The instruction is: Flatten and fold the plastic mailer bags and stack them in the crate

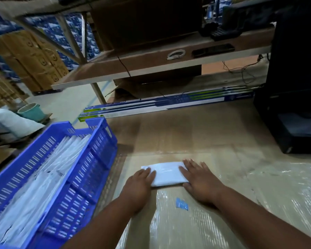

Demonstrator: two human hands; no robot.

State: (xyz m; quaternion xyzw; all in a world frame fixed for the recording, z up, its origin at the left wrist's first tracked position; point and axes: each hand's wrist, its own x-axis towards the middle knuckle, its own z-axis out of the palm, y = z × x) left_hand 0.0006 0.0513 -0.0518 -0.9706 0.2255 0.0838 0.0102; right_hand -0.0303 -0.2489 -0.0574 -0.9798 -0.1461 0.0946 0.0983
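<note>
This is a storeroom with a shelf (151,56) at 12 o'clock and brown boxes (31,56) at 10 o'clock. The table (214,133) is covered in cardboard and shiny tape. A folded white bag (166,174) lies flat on it, near the person. The left hand (139,184) rests on the bag's left end with fingers straight and spread. The right hand (199,178) presses the right end the same way. Neither hand pinches anything. The blue crate (97,146) sits at 9 o'clock from the bag, just beside it, with more white bags (48,169) inside. To do this well, I think both hands should push down evenly and slide outward, so the air goes out and the fold stays sharp.
</note>
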